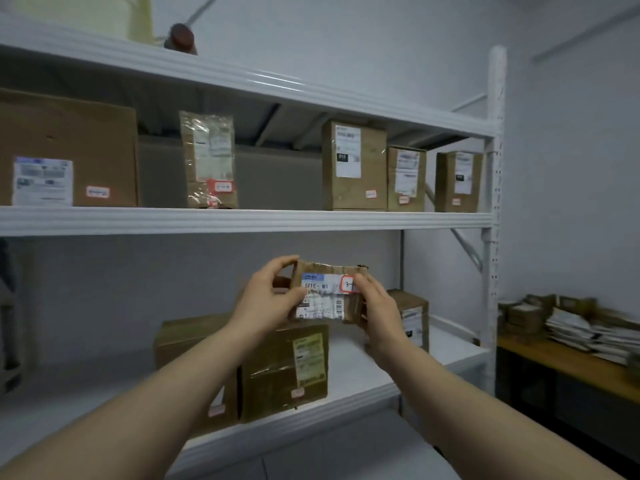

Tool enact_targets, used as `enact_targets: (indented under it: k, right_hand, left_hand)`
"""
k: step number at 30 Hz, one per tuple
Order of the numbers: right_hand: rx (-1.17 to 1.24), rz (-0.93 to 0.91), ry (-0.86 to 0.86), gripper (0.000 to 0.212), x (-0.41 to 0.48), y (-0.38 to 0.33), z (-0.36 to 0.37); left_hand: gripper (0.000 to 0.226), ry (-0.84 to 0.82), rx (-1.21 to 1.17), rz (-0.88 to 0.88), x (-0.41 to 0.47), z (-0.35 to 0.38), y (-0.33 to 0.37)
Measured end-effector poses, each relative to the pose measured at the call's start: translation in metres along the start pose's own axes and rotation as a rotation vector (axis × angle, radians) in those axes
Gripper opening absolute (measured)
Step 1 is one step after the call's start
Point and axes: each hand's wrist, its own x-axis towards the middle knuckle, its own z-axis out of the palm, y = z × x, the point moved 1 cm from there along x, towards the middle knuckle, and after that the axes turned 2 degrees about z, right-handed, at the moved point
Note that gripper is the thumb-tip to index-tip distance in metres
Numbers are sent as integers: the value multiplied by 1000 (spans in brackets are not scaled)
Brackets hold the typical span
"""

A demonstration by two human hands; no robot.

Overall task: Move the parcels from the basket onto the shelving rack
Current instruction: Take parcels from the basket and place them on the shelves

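The white shelving rack (242,220) is loaded with boxes (355,168) on its middle shelf. A small taped parcel (325,299) is held above the lower shelf's front edge. Its left end is gripped by the curled left hand (268,299), its right end by the right hand (379,310) — thumb on the label.

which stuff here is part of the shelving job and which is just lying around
Job: the small parcel, gripped by the left hand and right hand; the shelving rack.
Lying about: paper piles on the wooden bench; brown-capped item atop the rack.
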Motion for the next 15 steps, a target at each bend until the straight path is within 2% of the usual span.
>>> enact_targets:
  k: [7,10,12,15]
  right_hand:
    - [-108,-192,13,44,47,-61,-129]
    - [-311,-287,41,47,72,-82,-188]
    - [-531,-369,49,64,91,-94,-225]
    - [-859,-401,-11,104,119,-102,-271]
  left_hand:
    - [44,-26,29,109,65,138,40]
    - [43,-25,29,161,96,199,57]
    - [43,-23,15,173,117,235,65]
    - [43,-41,3,185,145,281,71]
